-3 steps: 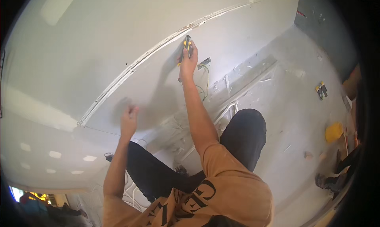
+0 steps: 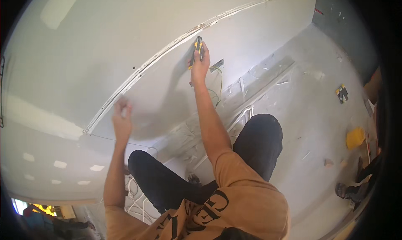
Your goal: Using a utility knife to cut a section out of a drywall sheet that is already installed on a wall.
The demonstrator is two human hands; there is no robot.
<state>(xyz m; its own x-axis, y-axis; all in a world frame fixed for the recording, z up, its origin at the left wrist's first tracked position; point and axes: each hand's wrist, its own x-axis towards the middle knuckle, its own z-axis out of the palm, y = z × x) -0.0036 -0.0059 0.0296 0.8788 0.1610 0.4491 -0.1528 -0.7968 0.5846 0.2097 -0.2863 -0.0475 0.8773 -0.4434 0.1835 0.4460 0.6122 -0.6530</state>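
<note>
In my right hand (image 2: 200, 66) is a yellow-and-black utility knife (image 2: 198, 43), held against the white wallboard just below a long cut channel (image 2: 138, 76) with ragged white edges. My left hand (image 2: 122, 116) is raised near the channel's lower left part, its fingers blurred by motion; I cannot tell whether they hold anything or touch the wall. Below the knife, a small box opening (image 2: 218, 65) with yellow-green wires (image 2: 218, 89) sits in the wall. My bent knees in dark trousers are below my arms.
Cable coils (image 2: 136, 198) lie by my left leg, scraps (image 2: 280, 77) along the wall's foot. Tools (image 2: 342, 93) and a yellow bucket (image 2: 355, 137) rest on the floor at right. Another person's legs (image 2: 360, 181) show at the right edge; another person (image 2: 42, 219) is at lower left.
My left hand has moved up and to the left, toward the channel. My right hand and the knife have barely moved.
</note>
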